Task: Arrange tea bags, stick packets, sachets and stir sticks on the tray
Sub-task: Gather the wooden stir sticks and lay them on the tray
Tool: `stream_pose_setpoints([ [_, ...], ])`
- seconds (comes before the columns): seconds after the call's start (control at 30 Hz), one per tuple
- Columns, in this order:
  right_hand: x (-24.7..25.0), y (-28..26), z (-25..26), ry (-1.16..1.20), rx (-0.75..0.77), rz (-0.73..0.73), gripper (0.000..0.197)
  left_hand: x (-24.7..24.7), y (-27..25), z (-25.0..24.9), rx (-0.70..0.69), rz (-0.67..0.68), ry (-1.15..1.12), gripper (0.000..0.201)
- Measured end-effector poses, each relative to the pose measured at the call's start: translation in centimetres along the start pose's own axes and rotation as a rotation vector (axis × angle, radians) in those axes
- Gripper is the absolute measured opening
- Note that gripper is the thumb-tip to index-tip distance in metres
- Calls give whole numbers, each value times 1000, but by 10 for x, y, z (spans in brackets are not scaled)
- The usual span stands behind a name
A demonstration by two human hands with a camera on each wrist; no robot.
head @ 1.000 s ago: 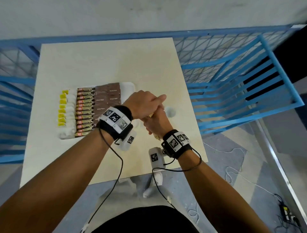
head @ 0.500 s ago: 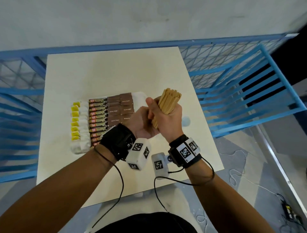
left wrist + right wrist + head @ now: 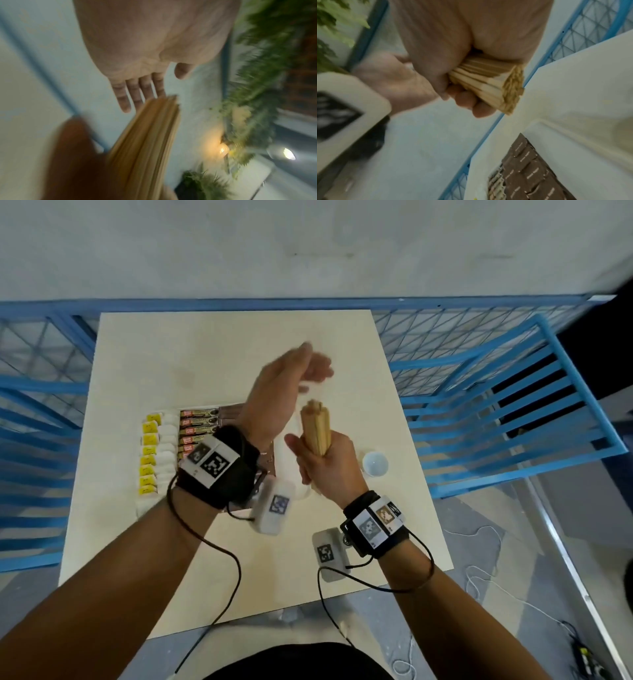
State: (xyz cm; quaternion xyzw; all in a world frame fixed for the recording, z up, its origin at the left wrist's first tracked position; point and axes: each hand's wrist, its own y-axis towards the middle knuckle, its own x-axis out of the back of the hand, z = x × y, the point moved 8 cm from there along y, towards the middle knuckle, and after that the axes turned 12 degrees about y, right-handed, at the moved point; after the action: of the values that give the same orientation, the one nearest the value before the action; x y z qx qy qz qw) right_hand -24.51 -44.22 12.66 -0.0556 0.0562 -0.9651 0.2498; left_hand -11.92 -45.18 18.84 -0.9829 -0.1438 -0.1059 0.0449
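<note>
Above the desk [image 3: 219, 344], clear of its surface, the bundle of stir sticks [image 3: 315, 429] stands nearly upright in the right hand [image 3: 325, 463], whose fingers wrap its lower half. The left hand [image 3: 274, 395] hangs just above the bundle's top with fingers straight and spread, holding nothing. These thin wooden sticks look light and stiff but loose, likely to splay or slide out unless squeezed round the middle. Below, the tray [image 3: 291, 440] holds tea bags [image 3: 150, 453], stick packets [image 3: 197, 428] and brown sachets [image 3: 530, 165]. A small white cup [image 3: 375, 463] sits beside it.
</note>
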Motion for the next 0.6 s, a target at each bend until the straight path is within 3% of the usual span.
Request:
stream_pose_setpoints([
  [0.07, -6, 1, -6, -111, -27, 80, 47, -8, 1, -32, -162, 89, 325, 47],
  [0.13, -12, 4, -4, -172, 16, 130, 44, -32, -3, -24, -145, 314, 789, 55],
  [0.2, -17, 6, -4, -213, 51, 182, 38, -38, -5, -4, -112, 396, 1038, 65],
  [0.3, -17, 8, -15, -198, -35, 168, 39, -23, -4, 6, -38, 283, 840, 60],
  [0.43, -25, 10, -30, -159, -95, 150, 30, -23, -9, 27, 25, 310, 609, 53],
  [0.5, -26, 10, -41, -102, -183, 93, 37, -10, -7, 36, 79, 175, 365, 43],
  [0.57, -22, 9, -53, -42, -275, -5, 40, 10, -9, 55, 130, 36, 339, 43],
  [0.6, -21, 8, -60, -37, -317, -46, 39, 11, -16, 70, 215, 55, 373, 53],
])
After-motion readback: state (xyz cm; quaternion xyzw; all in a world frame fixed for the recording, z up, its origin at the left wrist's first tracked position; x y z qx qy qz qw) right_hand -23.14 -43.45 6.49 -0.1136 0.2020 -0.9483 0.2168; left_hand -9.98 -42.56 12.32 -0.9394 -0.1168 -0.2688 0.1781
